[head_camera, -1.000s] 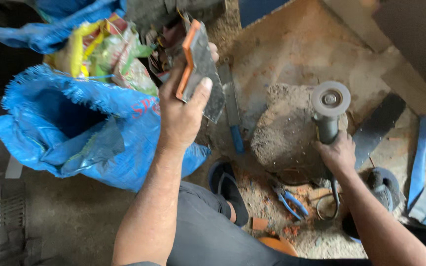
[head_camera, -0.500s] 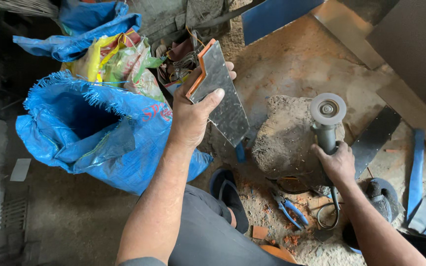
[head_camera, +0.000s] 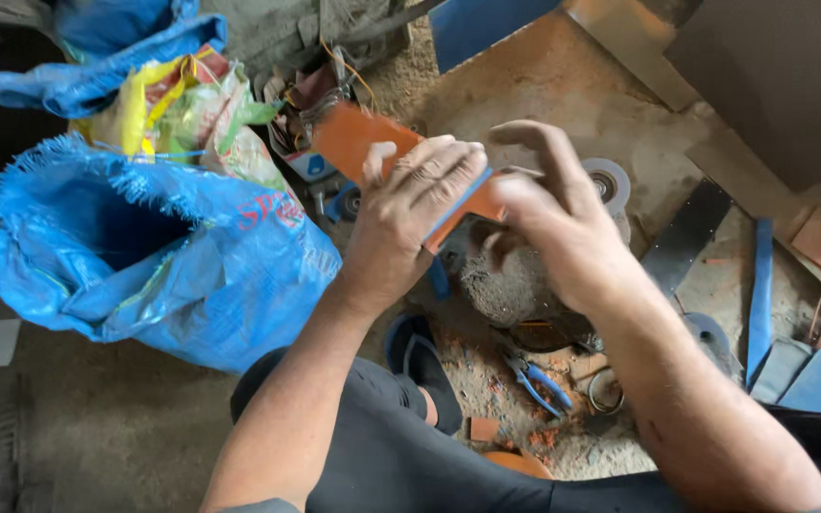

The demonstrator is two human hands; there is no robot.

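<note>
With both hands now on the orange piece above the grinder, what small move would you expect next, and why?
Probably a small turn of the orange piece to look it over. The left hand grips it across the top, and the right hand meets its near end with fingers curled, not clamped. The angle grinder lies unheld on the dusty floor just behind, so cutting seems paused.

An open blue woven sack (head_camera: 154, 275) lies near blue-handled pliers (head_camera: 536, 380) on dusty ground.
</note>
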